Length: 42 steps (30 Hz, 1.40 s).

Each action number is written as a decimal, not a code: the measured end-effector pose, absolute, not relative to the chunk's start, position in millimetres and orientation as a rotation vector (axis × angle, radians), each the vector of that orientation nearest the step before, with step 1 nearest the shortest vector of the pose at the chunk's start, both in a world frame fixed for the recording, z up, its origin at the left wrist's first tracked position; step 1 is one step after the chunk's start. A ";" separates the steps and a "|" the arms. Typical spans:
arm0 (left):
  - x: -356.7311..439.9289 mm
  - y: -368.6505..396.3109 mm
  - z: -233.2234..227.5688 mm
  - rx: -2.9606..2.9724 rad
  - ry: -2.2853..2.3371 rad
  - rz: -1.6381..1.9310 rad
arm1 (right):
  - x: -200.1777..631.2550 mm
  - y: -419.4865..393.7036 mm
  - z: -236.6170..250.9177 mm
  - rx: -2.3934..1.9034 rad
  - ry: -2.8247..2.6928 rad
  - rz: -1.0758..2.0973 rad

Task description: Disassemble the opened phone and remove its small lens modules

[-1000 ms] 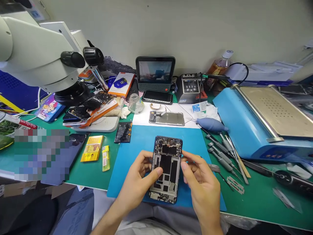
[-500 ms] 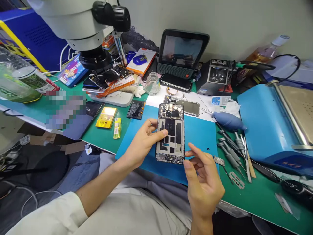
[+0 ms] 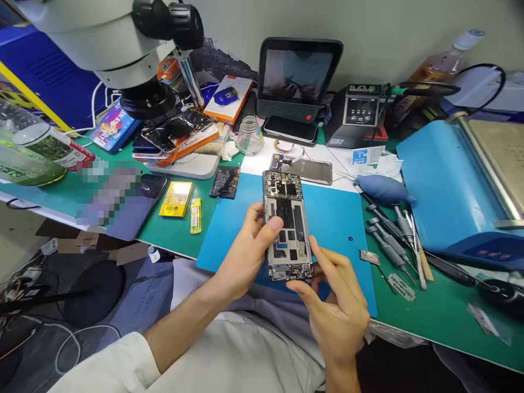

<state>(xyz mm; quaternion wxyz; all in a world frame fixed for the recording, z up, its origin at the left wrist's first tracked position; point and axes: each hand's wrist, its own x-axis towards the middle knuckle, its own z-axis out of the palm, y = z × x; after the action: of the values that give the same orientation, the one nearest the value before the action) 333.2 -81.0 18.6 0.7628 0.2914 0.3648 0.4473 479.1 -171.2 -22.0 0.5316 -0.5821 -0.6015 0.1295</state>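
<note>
An opened phone [image 3: 292, 232] with its back cover off is held above the blue mat, showing its bare frame, boards and camera parts. My left hand [image 3: 249, 254] is closed around its left side, thumb lying across the front. At the lower right corner is my right hand [image 3: 338, 297], its index finger along the right edge and its thumb at the bottom edge; its other fingers are partly hidden behind the phone. Beyond the phone's top lies a detached phone part with a grey panel [image 3: 311, 170] on white paper.
The blue mat [image 3: 335, 213] lies under my hands. To the right are a blue air blower [image 3: 382, 188], several screwdrivers [image 3: 387, 245], a razor blade [image 3: 401, 286] and a blue machine [image 3: 442, 191]. A microscope [image 3: 135, 60] overhangs the left; a glass jar [image 3: 250, 136] stands behind.
My right hand has moved left onto the phone's lower right corner. The phone has tilted slightly, its bottom end shifting right and nearer to me. The camera view has shifted a little.
</note>
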 end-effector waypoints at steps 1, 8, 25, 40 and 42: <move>334.6 -83.5 18.2 0.629 0.792 0.976 | 478.4 -171.5 -20.7 -1.385 -1.428 0.330; 338.7 -87.1 23.0 0.568 0.686 0.826 | 468.0 -168.8 -13.5 -1.389 -1.388 0.337; 326.9 -74.5 33.5 0.263 0.576 0.698 | 451.5 -184.1 12.0 -1.457 -1.516 -0.148; 331.7 -88.6 49.0 0.150 0.488 0.626 | 458.2 -186.2 21.8 -1.445 -1.460 -0.233; 331.6 -91.1 48.8 0.166 0.485 0.632 | 460.2 -191.1 15.9 -1.448 -1.397 -0.144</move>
<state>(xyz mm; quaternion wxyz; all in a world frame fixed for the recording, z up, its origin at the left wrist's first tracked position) 331.6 -91.1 48.8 0.9184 0.0807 0.2360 0.3072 460.2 -191.1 15.9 0.5332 -0.6072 -0.5859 -0.0604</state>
